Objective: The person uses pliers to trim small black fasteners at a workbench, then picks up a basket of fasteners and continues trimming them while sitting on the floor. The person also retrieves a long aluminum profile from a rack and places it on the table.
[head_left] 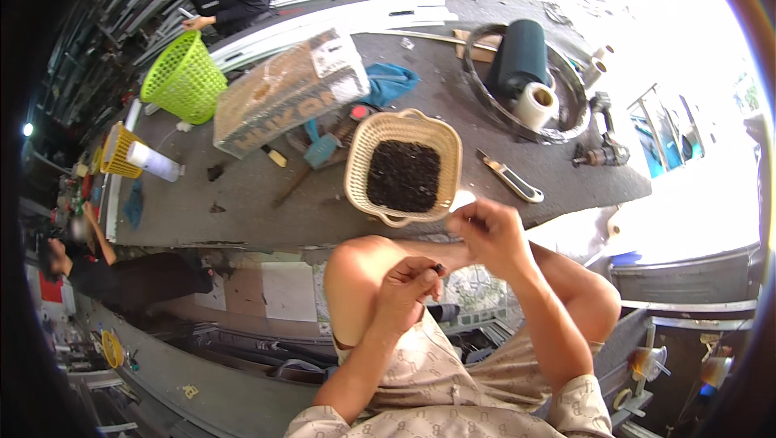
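Note:
A cream plastic basket stands at the workbench's near edge, its bottom covered with many small black pieces. In front of it, above my lap, my left hand is closed with a small black piece pinched between thumb and fingertips. Just off the basket's near right corner is my right hand, its fingers curled together and slightly blurred. A whitish smear shows by its fingertips; what they hold, if anything, I cannot make out.
A utility knife lies right of the basket. Beyond are a wrapped carton, a blue dustpan-like scoop, a green basket, a dark roll inside a metal ring, and a power drill. Two other people are at the left.

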A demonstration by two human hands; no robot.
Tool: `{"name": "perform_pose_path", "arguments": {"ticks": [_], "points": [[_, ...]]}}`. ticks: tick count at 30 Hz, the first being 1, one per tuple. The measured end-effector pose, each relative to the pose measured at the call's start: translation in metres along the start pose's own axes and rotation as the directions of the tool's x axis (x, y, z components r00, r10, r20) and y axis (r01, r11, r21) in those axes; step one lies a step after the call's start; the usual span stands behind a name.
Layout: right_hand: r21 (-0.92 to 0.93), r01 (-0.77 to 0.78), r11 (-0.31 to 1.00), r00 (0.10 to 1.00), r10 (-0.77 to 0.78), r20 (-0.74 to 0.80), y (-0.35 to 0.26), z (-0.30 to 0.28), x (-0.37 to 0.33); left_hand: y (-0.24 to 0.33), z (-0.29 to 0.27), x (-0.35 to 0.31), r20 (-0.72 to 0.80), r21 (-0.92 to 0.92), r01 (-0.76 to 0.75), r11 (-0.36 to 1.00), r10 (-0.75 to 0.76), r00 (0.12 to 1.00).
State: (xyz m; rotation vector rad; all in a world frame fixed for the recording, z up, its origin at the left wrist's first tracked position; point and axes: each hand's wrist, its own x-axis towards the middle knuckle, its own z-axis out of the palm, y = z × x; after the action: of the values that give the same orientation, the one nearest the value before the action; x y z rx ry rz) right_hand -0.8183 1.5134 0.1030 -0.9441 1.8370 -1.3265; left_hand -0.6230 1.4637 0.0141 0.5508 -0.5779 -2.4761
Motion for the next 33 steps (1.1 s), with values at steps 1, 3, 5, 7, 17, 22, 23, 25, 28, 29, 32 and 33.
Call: {"name": "perform_pose_path", "arguments": {"ticks": [1,3,5,7,17,22,23,25,28,29,32,33], "points": [[0.001,-0.008,1.000,1.000,0.008,0.001,0.001,-0.003,-0.023,0.000,0.007,0.000,0.012,0.027,-0.001,1.000,0.000,1.000],[0.102,-0.036,0.994,0.999,0.035,0.013,0.004,-0.010,-0.053,-0.002,0.021,0.000,0.038,0.089,-0.013,0.996,0.009,0.999],[0.199,0.028,0.980,1.000,-0.025,-0.017,0.007,-0.015,-0.072,-0.007,0.034,-0.003,0.036,0.130,0.007,0.992,-0.011,0.999],[0.246,0.024,0.969,0.998,-0.010,-0.057,0.008,-0.019,-0.084,-0.012,0.045,-0.005,0.032,0.149,0.008,0.989,-0.013,0.999],[0.121,0.026,0.992,0.999,-0.021,-0.041,0.006,-0.036,-0.107,-0.021,0.064,-0.028,-0.024,0.443,-0.055,0.895,0.073,0.997],[0.174,0.029,0.984,1.000,-0.028,-0.005,0.006,-0.035,-0.113,-0.025,0.063,-0.035,-0.026,0.458,-0.093,0.884,0.118,0.993],[0.176,0.022,0.984,1.000,-0.021,-0.004,0.006,-0.035,-0.114,-0.027,0.062,-0.037,-0.018,0.452,-0.111,0.885,0.133,0.991],[0.158,0.037,0.987,0.999,-0.033,-0.028,0.006,-0.032,-0.116,-0.031,0.061,-0.039,0.007,0.412,-0.146,0.899,0.157,0.988],[0.051,0.041,0.998,0.998,-0.039,-0.041,0.003,-0.028,-0.119,-0.032,0.062,-0.044,0.021,0.490,-0.167,0.855,0.180,0.983],[0.002,0.039,0.999,0.998,-0.039,-0.042,0.001,-0.027,-0.120,-0.031,0.062,-0.045,0.045,0.477,-0.180,0.860,0.181,0.983],[-0.146,0.167,0.975,0.982,-0.178,-0.066,-0.003,-0.018,-0.119,-0.029,0.065,-0.047,0.007,0.478,-0.101,0.873,0.111,0.994],[-0.177,0.183,0.967,0.978,-0.198,-0.069,-0.004,-0.016,-0.118,-0.027,0.064,-0.046,-0.010,0.462,-0.058,0.885,0.070,0.997]]}}
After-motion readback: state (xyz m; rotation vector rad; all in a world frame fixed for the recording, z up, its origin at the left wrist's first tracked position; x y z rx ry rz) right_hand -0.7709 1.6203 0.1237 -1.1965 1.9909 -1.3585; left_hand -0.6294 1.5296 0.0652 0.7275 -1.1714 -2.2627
